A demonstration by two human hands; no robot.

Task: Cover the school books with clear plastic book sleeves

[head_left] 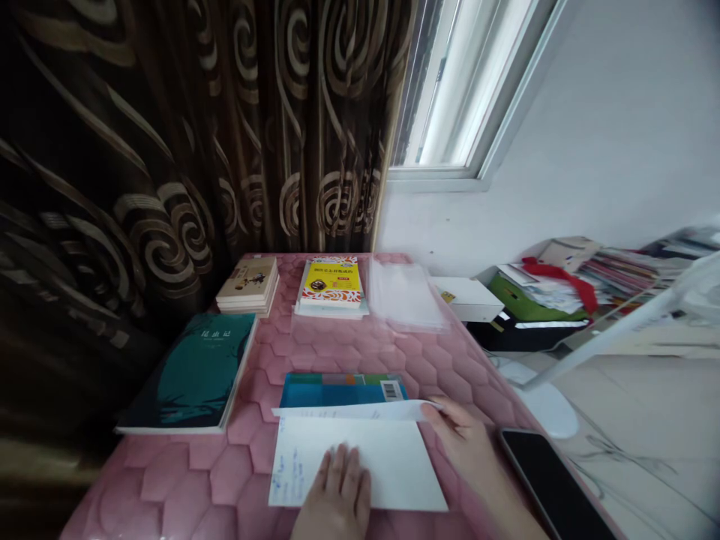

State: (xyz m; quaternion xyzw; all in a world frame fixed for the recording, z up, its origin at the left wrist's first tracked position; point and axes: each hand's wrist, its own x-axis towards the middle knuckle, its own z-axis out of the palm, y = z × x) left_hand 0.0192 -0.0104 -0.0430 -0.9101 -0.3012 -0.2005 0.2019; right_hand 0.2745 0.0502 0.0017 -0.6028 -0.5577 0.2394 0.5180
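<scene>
An open book lies in front of me with a white page (388,465) facing up, blue handwriting along its left side. My left hand (337,487) rests flat on that page, fingers stretched out. My right hand (453,424) pinches the right end of a raised white sheet (354,411) between thumb and fingers. Behind the sheet shows a blue cover (337,391) with a barcode and a strip of coloured blocks. Whether the sheet is still joined to the book I cannot tell.
On the pink quilted tabletop (185,480) lie a dark green book (205,367), a stack of tan books (247,283), a yellow-covered book (331,281) and clear plastic sheets (402,292). A phone (554,487) lies by my right forearm. A white lamp (607,330) stands at right.
</scene>
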